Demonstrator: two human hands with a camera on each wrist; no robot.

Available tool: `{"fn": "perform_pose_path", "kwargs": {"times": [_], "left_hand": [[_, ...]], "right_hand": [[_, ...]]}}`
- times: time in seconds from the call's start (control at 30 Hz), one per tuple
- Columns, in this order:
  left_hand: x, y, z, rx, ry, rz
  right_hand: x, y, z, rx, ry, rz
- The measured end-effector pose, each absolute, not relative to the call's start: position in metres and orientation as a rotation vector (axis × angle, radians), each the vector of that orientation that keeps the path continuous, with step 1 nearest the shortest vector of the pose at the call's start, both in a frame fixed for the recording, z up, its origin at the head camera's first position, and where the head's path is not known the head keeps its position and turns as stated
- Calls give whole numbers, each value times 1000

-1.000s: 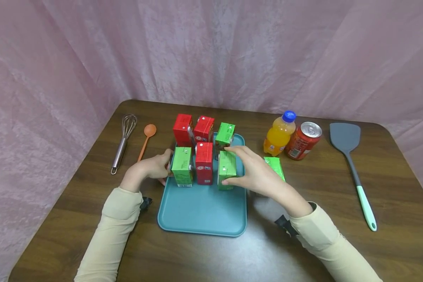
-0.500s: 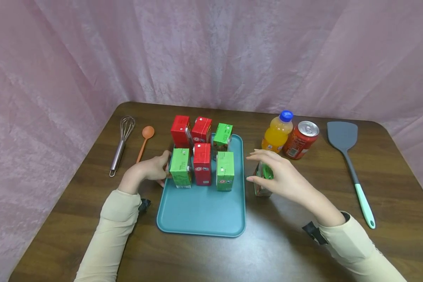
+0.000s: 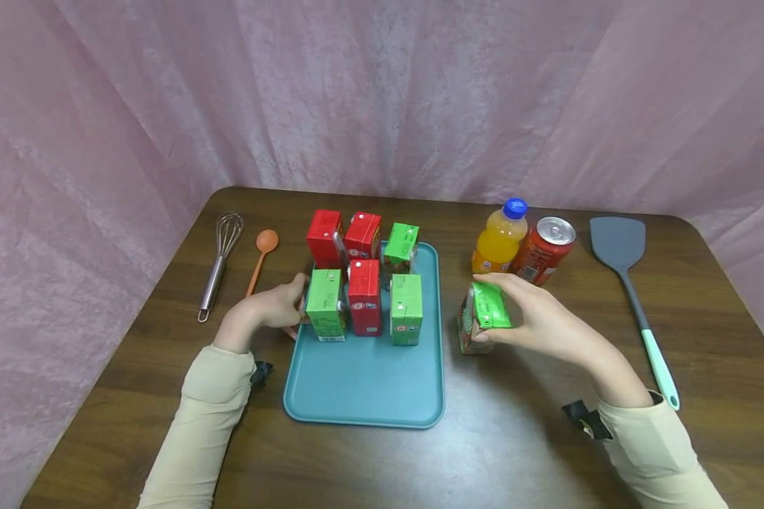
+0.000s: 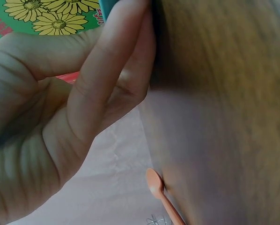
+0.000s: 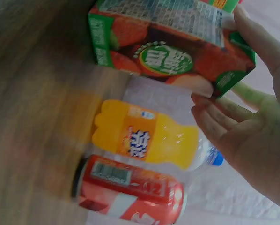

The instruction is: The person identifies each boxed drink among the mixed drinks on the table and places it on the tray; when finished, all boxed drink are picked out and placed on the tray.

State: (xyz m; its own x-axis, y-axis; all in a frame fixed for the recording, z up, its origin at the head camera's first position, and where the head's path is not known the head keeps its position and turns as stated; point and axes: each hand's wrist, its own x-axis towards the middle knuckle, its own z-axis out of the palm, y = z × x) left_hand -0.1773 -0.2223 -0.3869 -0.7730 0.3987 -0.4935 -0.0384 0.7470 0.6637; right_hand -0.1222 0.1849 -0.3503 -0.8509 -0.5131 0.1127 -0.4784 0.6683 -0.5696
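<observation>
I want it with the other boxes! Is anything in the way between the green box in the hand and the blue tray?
Nothing visible is. The right hand holds the green box just right of the tray; only bare table lies between, and the tray's near half is free.

tray (image 3: 363, 389): teal | cartons on tray (image 3: 364, 295): red, green | held carton (image 3: 489, 311): green, fruit print | bottle (image 3: 498, 240): orange, blue cap | can (image 3: 543, 251): red

No legible text on any packaging

Left hand (image 4: 41, 117) fingers (image 4: 102, 70) at tray edge (image 4: 107, 7) (spoon (image 4: 155, 183) beyond).
</observation>
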Motion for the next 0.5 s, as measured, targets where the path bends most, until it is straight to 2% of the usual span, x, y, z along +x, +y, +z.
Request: {"fn": "perform_pose_path", "kwargs": {"times": [0.5], "left_hand": [[-179, -222, -388, 266, 2299, 892]], "right_hand": [[-124, 184, -372, -629, 2780, -1247]]}}
